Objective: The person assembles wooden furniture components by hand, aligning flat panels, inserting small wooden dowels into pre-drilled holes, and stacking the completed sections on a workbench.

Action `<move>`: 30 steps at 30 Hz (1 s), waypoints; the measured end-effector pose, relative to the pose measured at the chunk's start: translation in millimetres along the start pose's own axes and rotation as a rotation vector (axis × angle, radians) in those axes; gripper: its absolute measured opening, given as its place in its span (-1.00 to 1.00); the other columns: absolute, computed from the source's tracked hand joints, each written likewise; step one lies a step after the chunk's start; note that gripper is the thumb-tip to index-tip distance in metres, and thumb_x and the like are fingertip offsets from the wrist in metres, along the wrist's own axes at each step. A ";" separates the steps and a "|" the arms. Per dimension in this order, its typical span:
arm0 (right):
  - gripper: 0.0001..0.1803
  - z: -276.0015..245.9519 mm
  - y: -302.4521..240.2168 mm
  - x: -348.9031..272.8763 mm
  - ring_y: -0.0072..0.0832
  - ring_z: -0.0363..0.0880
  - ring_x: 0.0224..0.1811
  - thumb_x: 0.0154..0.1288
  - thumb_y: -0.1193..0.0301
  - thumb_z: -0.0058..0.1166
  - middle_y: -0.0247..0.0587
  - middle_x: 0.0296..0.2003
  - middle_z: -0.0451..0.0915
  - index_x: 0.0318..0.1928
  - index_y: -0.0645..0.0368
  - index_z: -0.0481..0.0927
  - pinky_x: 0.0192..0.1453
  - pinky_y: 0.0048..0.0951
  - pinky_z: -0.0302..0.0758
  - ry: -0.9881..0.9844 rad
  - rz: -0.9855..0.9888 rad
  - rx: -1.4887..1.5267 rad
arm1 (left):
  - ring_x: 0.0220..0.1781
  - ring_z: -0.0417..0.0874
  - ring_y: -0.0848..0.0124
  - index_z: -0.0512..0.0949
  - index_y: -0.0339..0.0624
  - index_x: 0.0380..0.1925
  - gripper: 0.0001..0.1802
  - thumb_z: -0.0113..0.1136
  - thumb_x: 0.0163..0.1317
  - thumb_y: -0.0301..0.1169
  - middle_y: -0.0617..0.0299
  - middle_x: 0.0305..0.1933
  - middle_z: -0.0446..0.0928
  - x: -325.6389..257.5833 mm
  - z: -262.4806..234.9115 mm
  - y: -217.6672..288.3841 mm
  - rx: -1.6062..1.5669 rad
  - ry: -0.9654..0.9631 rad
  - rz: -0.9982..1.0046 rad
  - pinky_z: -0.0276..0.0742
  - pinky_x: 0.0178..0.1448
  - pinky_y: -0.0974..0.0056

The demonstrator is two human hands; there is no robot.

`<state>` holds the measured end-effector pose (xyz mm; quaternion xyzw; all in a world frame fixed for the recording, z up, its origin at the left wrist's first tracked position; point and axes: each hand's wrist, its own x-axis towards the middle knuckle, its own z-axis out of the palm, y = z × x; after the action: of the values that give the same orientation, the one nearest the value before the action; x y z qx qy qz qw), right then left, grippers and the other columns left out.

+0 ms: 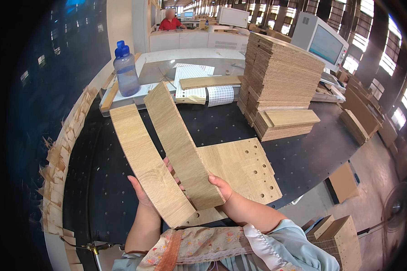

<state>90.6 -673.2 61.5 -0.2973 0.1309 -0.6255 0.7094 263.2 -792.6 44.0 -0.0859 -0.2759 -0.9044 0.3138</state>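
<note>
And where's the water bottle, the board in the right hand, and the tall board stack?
Water bottle [127,76], head view: middle of its see-through body.
Wooden board [183,148] in the right hand [221,187], head view: middle of its broad face.
Tall board stack [280,74], head view: cut edges on its side.

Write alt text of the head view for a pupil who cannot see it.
A left hand holds a pale wood-grain board and a right hand a darker board, slanting side by side above a black worktable. Boards with round holes lie on it; beyond stand a blue-lidded bottle and a tall board stack.
</note>
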 end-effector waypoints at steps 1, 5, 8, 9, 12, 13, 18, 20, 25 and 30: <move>-0.12 -0.5 0.9 0.7 -0.21 0.43 0.13 0.10 0.03 0.16 0.03 0.11 0.37 0.32 0.18 0.09 0.14 -0.19 0.47 -0.010 -0.006 -0.001 | 0.06 0.49 0.05 -0.01 -0.29 0.34 0.29 -0.23 -0.13 0.60 -0.03 0.34 0.15 0.7 4.1 -0.5 -0.023 0.003 -0.002 0.52 0.04 -0.13; -0.11 -2.9 2.6 1.4 -0.21 0.44 0.12 0.10 0.03 0.16 0.03 0.10 0.37 0.32 0.18 0.08 0.14 -0.18 0.46 -0.024 -0.010 -0.009 | 0.01 0.52 0.05 0.07 -0.27 0.32 0.23 -0.22 -0.09 0.57 0.00 0.32 0.19 -0.7 2.2 0.9 0.004 -0.038 -0.034 0.53 0.01 -0.14; -0.10 -4.0 2.2 2.2 -0.21 0.44 0.12 0.10 0.03 0.17 0.03 0.10 0.37 0.33 0.18 0.07 0.14 -0.17 0.46 -0.030 -0.008 -0.008 | 0.09 0.50 0.01 -0.09 -0.29 0.36 0.26 -0.25 -0.06 0.56 -0.06 0.42 0.00 -0.9 0.1 -2.9 -0.090 -0.057 -0.009 0.49 0.06 -0.19; -0.10 -3.0 2.5 2.1 -0.21 0.44 0.12 0.10 0.03 0.17 0.03 0.10 0.37 0.33 0.18 0.07 0.14 -0.17 0.46 -0.024 -0.010 -0.010 | 0.10 0.50 0.01 -0.08 -0.29 0.36 0.24 -0.25 -0.05 0.55 -0.06 0.42 0.01 -1.0 0.3 -2.9 -0.080 -0.054 -0.006 0.49 0.06 -0.18; -0.09 -2.2 3.2 3.1 -0.22 0.44 0.11 0.10 0.03 0.17 0.03 0.10 0.37 0.33 0.17 0.06 0.14 -0.18 0.46 -0.029 -0.013 -0.005 | 0.12 0.48 0.03 -0.05 -0.30 0.35 0.22 -0.24 -0.02 0.53 -0.06 0.42 0.02 -0.4 2.2 -2.3 -0.066 -0.061 -0.003 0.49 0.06 -0.17; -0.09 -2.4 3.2 3.1 -0.22 0.45 0.11 0.10 0.03 0.17 0.03 0.10 0.37 0.34 0.17 0.06 0.14 -0.18 0.46 -0.034 -0.012 -0.001 | 0.13 0.48 0.03 -0.04 -0.30 0.35 0.21 -0.24 -0.02 0.53 -0.06 0.41 0.02 -0.2 4.4 -2.6 -0.073 -0.075 -0.004 0.49 0.06 -0.16; -0.09 -2.3 2.0 0.7 -0.24 0.44 0.11 0.11 0.02 0.15 0.02 0.10 0.37 0.35 0.14 0.04 0.13 -0.19 0.46 -0.013 -0.025 -0.010 | -0.07 0.56 0.02 0.06 -0.23 0.33 0.19 -0.14 -0.07 0.53 0.04 0.38 0.10 1.0 20.3 -6.5 -0.090 0.105 -0.007 0.57 -0.10 -0.17; -0.09 -0.3 2.1 1.3 -0.24 0.44 0.11 0.12 0.02 0.14 0.02 0.10 0.37 0.35 0.15 0.03 0.13 -0.19 0.46 -0.024 -0.030 -0.008 | -0.08 0.57 0.01 0.06 -0.23 0.33 0.19 -0.13 -0.07 0.52 0.04 0.37 0.11 -0.2 20.3 -6.2 -0.112 0.092 -0.007 0.57 -0.13 -0.20; -0.11 2.1 2.4 1.9 -0.24 0.44 0.11 0.13 0.03 0.12 0.02 0.10 0.37 0.35 0.15 0.05 0.15 -0.21 0.45 -0.026 -0.023 0.006 | 0.05 0.50 0.06 -0.02 -0.29 0.35 0.20 -0.23 -0.02 0.52 -0.02 0.39 0.09 -0.9 12.5 -3.6 -0.033 -0.072 -0.008 0.51 0.03 -0.12; -0.14 -3.0 7.3 2.0 -0.23 0.45 0.10 0.13 0.03 0.12 0.02 0.08 0.39 0.33 0.17 0.08 0.15 -0.20 0.45 -0.009 -0.014 0.011 | 0.05 0.50 0.05 -0.04 -0.28 0.36 0.21 -0.22 -0.02 0.52 -0.01 0.39 0.09 -3.5 -0.8 -2.5 -0.026 -0.007 0.018 0.50 0.03 -0.13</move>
<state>95.2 -675.6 55.2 -0.2972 0.1221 -0.6298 0.7072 264.5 -789.6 41.1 -0.0957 -0.2644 -0.9048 0.3199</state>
